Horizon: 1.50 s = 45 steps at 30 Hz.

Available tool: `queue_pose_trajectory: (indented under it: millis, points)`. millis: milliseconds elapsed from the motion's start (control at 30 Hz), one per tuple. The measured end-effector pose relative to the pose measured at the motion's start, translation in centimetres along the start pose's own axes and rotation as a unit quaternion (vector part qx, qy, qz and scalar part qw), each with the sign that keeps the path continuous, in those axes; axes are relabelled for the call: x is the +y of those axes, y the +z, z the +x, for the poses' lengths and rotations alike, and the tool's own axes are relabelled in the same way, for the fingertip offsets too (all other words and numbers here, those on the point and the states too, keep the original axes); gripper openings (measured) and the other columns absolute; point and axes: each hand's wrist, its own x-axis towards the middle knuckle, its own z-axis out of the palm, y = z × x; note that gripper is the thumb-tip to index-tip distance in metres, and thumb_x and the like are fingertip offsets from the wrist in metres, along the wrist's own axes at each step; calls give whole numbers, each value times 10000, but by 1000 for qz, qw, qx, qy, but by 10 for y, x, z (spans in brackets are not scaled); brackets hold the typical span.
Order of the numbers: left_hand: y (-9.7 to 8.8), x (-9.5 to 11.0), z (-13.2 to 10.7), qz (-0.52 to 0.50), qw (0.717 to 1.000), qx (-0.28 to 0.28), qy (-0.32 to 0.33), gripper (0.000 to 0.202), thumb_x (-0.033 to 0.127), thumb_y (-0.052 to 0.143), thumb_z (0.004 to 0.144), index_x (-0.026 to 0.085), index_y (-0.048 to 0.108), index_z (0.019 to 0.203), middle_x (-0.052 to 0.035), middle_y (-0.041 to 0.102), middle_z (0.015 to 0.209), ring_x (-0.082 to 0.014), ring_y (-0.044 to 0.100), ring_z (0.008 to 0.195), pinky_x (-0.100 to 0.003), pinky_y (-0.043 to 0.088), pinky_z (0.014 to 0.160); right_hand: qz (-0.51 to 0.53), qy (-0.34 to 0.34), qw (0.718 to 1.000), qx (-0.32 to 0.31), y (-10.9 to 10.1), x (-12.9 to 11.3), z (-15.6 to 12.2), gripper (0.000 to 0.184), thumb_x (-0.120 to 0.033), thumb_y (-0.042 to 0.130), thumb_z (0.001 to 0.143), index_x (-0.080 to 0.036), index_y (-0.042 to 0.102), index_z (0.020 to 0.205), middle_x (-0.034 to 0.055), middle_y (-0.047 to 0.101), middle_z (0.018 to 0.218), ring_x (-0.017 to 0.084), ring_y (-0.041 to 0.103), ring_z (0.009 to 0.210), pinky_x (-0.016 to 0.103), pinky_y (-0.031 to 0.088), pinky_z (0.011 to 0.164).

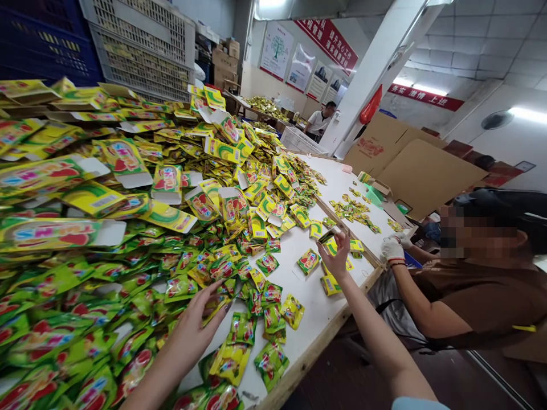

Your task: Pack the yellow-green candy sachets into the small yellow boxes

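Box (327, 235) up in my right hand (337, 259), fingers narrow, pinching it just above the table (316, 307). A dark, narrow side shows, its line slanting slightly up to the right; the rest is foreshortened or covered, so I cannot tell which end points away from me. Loose boxes lie beneath and beside it.

My left hand (200, 316) is at the edge of the packets (55, 313), fingers and thumb slightly apart around yellow-green wrapping; cannot tell whether they grip it.

Heaped boxes at left point every way. One blurred long box (55, 233) lies nearly level across my view, white flap to the right. Across the low divider (354, 236), a co-worker's white-gloved hand (392, 249) rests near the table's edge.
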Motion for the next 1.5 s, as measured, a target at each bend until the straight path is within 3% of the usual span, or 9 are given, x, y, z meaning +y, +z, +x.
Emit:
queue_pose_trajectory:
  millis: [167,367,600,767,900,1167,1267,1400,1500]
  points:
    - [1,4,0,6,1000,-1,7,585,544,512,843,215,562,1324,-133,647,1270,-306,678,1113,-457,565,944,-60,-9,997,-39,-19,-5,-2,747,-492,558,892,-199,285,1523,204,423,1381,352,432,1333,595,414,1076]
    - [-1,7,-3,12,1000,-4,0,601,533,519,832,197,558,1329,-142,636,1283,-316,661,1140,-481,546,973,-154,12,968,-197,0,-29,-27,416,-359,522,920,-246,616,1308,159,595,1226,337,557,1168,587,406,1062]
    - [0,4,-6,16,1000,-13,7,565,501,511,863,209,540,1346,-132,614,1335,-300,621,1213,-487,488,1054,-256,69,930,-255,15,-27,8,632,-255,503,914,-108,372,1514,271,452,1462,460,231,1455,744,140,1108]
    - [2,6,-7,26,1000,-8,10,570,493,516,855,186,546,1335,-145,600,1351,-310,606,1237,-496,468,1079,-196,-4,917,-348,77,-57,57,762,-192,620,838,-197,343,1548,162,340,1589,401,178,1498,600,190,1181]
    - [1,5,-9,15,1000,6,24,531,454,524,869,198,559,1333,-144,622,1327,-305,623,1220,-475,508,1038,-105,-33,921,-374,107,-90,81,658,-91,559,829,-240,492,1466,132,443,1538,373,367,1415,558,287,1148]
    - [-1,11,-13,-36,999,-1,-14,541,471,543,869,239,553,1357,-130,592,1389,-307,618,1234,-477,535,1002,149,-3,918,-366,58,-124,84,440,-323,462,949,-228,556,1369,87,685,1234,220,685,1000,349,588,796]
    - [-6,24,-12,-120,992,-10,-34,552,522,523,878,204,555,1329,-153,601,1375,-309,622,1221,-484,533,999,277,41,867,-412,41,-145,64,420,-439,538,932,-246,595,1300,51,728,1116,178,710,857,265,591,643]
    - [-12,36,-10,-274,960,18,-59,669,642,596,813,167,551,1282,-194,584,1388,-325,630,1207,-471,543,987,455,138,727,-496,35,-184,38,392,-430,717,829,-247,666,1172,29,744,1062,159,706,806,234,581,630]
    - [-19,38,-9,-346,932,35,-104,728,622,611,832,186,436,1387,-214,544,1413,-319,693,1084,-481,593,876,505,164,689,-493,43,-208,26,424,-410,754,799,-251,651,1177,33,718,1154,171,703,871,263,594,705]
